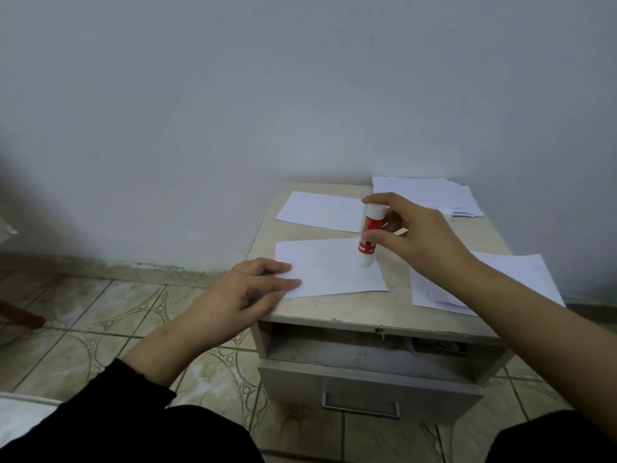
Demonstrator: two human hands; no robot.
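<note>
Head view: my right grip (410,235) pinching glue stick (368,233) upright, tip on sheet (334,269), centre of surface (399,295), my left grip (243,295) wide, straight fingers pressing sheet's left corner, paper stack (424,195) far right, drawer (367,389) ajar below.

I wear a black sleeve (100,409) on the left arm, and its cuff (147,379) ends at mid forearm. My left hand (240,295) and right hand (417,238) are bare. Black cloth (207,436) covers my legs.
</note>
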